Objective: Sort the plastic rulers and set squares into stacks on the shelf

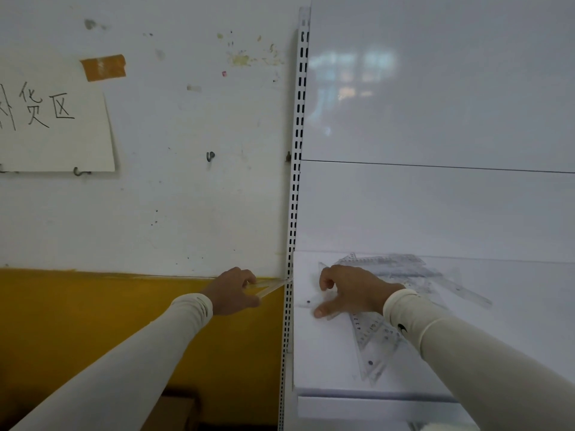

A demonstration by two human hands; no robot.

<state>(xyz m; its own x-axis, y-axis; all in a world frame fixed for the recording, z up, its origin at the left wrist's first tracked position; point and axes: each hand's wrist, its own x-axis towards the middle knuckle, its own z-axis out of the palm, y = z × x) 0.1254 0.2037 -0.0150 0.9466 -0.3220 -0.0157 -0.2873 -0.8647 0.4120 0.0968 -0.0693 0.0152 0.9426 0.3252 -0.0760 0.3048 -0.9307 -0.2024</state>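
Clear plastic rulers and set squares lie scattered on the white shelf (513,306). A loose pile of rulers (413,270) sits at the back, and several set squares (375,346) overlap near the front. My left hand (231,292) is off the shelf's left side and grips a clear set square (269,287) whose tip points toward the upright. My right hand (348,292) is over the shelf's left part, fingers curled and thumb spread, touching a clear set square (311,301) that lies flat beneath it.
A slotted white upright (294,213) separates the shelf from a white and yellow wall (93,306). A handwritten paper sign (53,129) is taped to the wall. A white back panel (435,197) rises behind the shelf. A cardboard box (174,412) sits below left.
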